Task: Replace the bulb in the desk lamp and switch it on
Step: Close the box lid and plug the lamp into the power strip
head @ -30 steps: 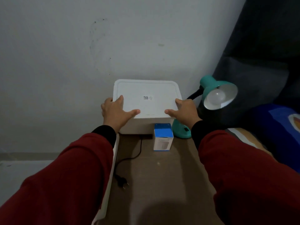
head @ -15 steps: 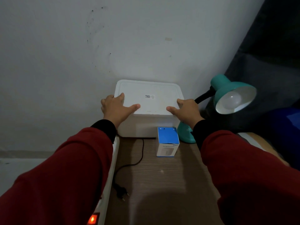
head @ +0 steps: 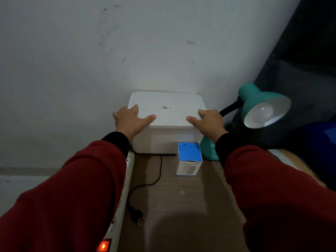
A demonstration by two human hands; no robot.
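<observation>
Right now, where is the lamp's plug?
In the head view the black plug lies loose on the wooden table, left of centre, beside the white power strip and nearer the camera than the blue bulb box.

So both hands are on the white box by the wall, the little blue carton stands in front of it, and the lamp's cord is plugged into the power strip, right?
Not quite. The head view shows the plug lying loose on the desk, beside the power strip, not in it. The rest holds: left hand and right hand on the white box, blue carton in front.
</observation>
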